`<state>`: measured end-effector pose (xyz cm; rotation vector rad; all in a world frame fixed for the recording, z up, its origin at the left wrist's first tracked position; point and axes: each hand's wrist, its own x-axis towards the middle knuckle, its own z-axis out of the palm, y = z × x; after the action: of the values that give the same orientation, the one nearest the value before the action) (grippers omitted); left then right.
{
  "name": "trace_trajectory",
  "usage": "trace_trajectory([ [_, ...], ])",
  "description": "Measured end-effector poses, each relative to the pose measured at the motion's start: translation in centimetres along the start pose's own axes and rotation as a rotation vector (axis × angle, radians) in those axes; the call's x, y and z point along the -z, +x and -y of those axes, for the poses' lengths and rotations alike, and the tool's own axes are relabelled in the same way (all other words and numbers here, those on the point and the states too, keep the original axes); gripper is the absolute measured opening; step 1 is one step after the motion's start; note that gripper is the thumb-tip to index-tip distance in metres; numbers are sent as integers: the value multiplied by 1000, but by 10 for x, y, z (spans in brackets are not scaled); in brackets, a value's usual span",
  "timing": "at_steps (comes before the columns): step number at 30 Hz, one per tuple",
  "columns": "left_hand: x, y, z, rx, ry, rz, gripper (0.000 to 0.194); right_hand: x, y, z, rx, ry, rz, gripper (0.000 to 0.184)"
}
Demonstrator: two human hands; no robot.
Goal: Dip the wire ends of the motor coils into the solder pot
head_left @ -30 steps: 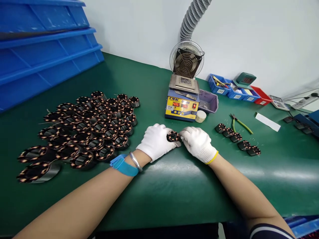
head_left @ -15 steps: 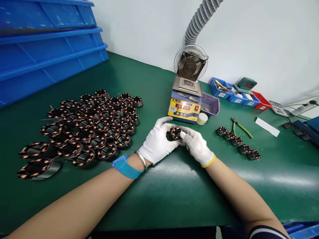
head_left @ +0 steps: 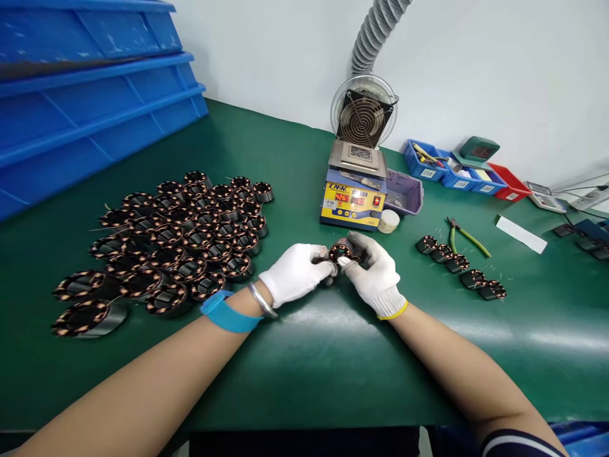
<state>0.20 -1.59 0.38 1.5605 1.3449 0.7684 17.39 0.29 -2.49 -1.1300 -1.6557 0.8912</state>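
Both of my hands wear white gloves and meet at the middle of the green mat. Between them sits a small black stator with copper windings [head_left: 339,252]. My left hand [head_left: 295,274] closes on its left side. My right hand [head_left: 375,273] wraps its fingers over the right side and top. A large cluster of several similar stators [head_left: 181,244] lies on the mat to my left. A short row of several stators [head_left: 459,266] lies to my right.
A yellow and blue solder pot [head_left: 353,193] with a fan and grey hose [head_left: 364,117] stands just behind my hands. Green-handled cutters [head_left: 464,233], small blue and red bins [head_left: 464,171] and a white strip [head_left: 521,233] lie at the right. Stacked blue trays [head_left: 80,95] fill the left.
The stator was raised towards the solder pot half a second ago and is now back lower over the mat, with both hands still on it. My right fingers have shifted over its top.
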Motion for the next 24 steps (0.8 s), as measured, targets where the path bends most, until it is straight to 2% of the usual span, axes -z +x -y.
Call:
trace_trajectory([
  [2, 14, -5, -3, 63, -232, 128, 13, 0, 2, -2, -27, 72, -10, 49],
  [3, 20, -7, -3, 50, -343, 122, 13, 0, 3, -2, -43, 103, -21, 49],
  [6, 26, -10, -2, -98, -535, -101, 22, 0, 2, 1, -75, 168, -42, 48],
  [7, 24, -10, -1, -140, -515, -172, 25, -1, 2, 3, -82, 183, -37, 48],
  [9, 14, -10, -2, -167, -344, -226, 28, -2, -1, 6, -93, 205, -13, 49],
  [12, 0, -12, -8, -126, -123, -179, 25, -3, -1, 6, -81, 208, 2, 49],
  [15, 2, -19, -15, -78, -274, -69, 25, -3, 2, 2, -81, 230, -46, 47],
  [16, 6, -21, -16, -78, -355, -64, 24, -2, 4, 1, -91, 247, -62, 47],
  [18, 10, -22, -14, -113, -425, -148, 25, -1, 5, 0, -108, 278, -77, 48],
  [20, 8, -20, -11, -140, -354, -190, 27, -1, 5, 1, -104, 282, -73, 49],
  [22, -2, -17, -9, -107, -244, -107, 29, -2, 3, 3, -82, 254, -63, 49],
  [24, -11, -17, -11, -45, -223, -18, 27, -2, 2, 5, -63, 210, -59, 47],
])
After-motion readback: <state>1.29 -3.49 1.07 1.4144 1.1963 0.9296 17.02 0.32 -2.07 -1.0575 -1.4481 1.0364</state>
